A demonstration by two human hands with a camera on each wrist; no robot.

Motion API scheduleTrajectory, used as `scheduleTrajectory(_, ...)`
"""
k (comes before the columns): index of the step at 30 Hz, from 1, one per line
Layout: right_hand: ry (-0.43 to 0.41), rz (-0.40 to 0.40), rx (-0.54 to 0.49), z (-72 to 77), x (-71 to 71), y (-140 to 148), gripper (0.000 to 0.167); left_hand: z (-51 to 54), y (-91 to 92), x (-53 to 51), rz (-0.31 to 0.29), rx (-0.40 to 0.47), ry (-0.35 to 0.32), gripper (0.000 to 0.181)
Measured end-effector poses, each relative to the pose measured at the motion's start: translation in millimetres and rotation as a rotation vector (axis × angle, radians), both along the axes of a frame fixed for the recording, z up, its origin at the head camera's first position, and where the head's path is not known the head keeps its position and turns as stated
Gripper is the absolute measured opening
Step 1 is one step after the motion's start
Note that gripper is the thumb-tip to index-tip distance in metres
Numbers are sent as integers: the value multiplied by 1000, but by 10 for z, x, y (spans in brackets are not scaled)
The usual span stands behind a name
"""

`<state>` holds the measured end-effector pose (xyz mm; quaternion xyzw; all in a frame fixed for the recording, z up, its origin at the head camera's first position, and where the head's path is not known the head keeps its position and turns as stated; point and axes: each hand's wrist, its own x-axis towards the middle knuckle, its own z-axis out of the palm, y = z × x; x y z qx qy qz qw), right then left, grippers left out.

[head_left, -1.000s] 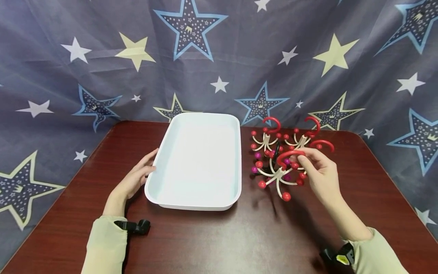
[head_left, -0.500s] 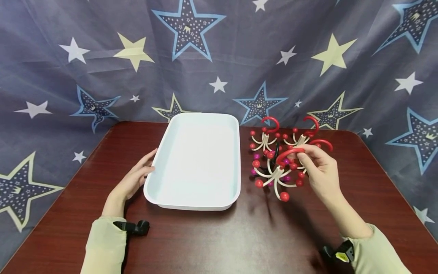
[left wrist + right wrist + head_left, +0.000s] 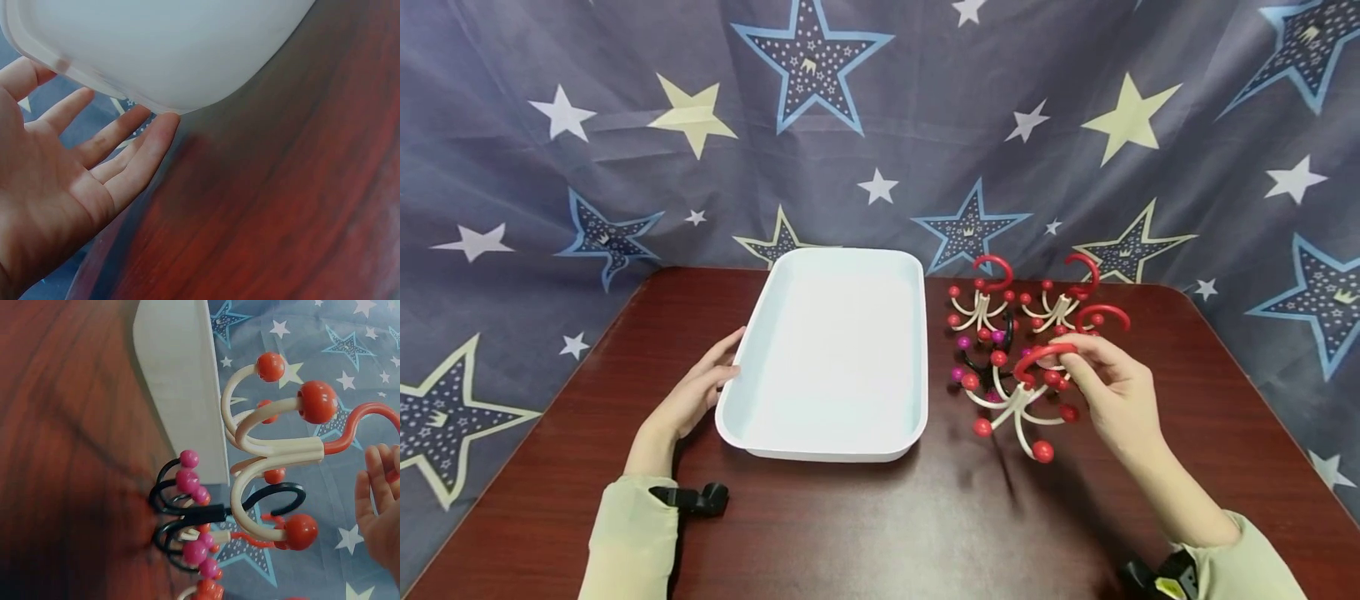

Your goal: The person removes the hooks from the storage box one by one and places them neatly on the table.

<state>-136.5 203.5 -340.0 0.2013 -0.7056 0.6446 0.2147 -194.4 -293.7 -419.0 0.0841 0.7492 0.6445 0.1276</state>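
Note:
My right hand pinches the red hook of a multi-arm hook hanger, whose cream arms end in red balls. It hangs above the table, hook up and arms curving below. In the right wrist view the held hanger is near the lens, while the hand shows only partly at the right edge. My left hand is at the left side of a white tray. The left wrist view shows its fairly straight fingers touching the tray's edge.
Behind the held hanger stands a black hanger with magenta balls, partly hidden in the head view. Further back are more cream-and-red hangers, at the table's right rear. A star-patterned curtain hangs behind the dark red table.
My right hand, with the hanger, has shifted slightly toward me and right. More of the black hanger shows behind it. The left hand and the tray have stayed in place.

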Motion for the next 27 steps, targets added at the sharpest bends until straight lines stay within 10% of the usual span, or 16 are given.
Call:
scheduleTrajectory(7, -52, -119, 138, -134, 105, 96, 21, -1, -19, 4, 6, -4, 4, 58)
scheduleTrajectory(27, -113, -62, 93, -553, 73, 143, 18, 3, -34, 4, 14, -6, 4, 59)
